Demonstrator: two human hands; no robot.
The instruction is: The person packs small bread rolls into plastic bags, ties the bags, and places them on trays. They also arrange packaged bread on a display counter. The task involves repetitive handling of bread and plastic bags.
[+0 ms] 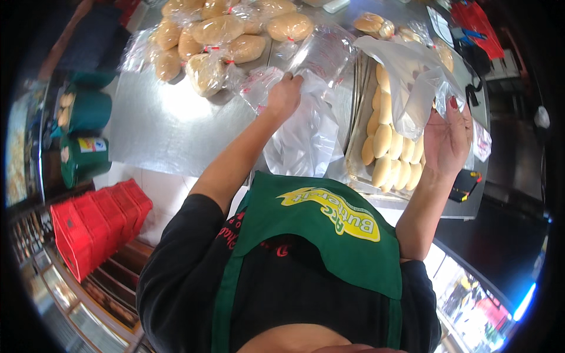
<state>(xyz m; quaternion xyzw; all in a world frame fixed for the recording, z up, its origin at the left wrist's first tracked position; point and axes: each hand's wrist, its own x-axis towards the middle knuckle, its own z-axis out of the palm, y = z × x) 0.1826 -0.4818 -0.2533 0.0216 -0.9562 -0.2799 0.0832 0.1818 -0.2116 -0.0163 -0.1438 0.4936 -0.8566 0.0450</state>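
My right hand [448,138], palm up, grips the edge of a thin translucent plastic bag [400,65]. The bag hangs over a metal tray [351,159] and hides part of the bread in it. Rows of pale oblong bread rolls [382,139] lie in that tray, just left of the hand. My left hand [285,97] is closed, its fingers curled on a pile of loose plastic bags [303,132] at the table's near edge. Beyond it lies a rolled clear plastic sheet [323,53] with red print.
Bagged bread rolls [218,32], closed with red ties, are heaped at the back left of the steel table [159,126]. More bagged bread [374,25] sits at the back right. Red crates [103,223] and green buckets [85,156] stand to the left. Another person's arm [62,35] shows at far left.
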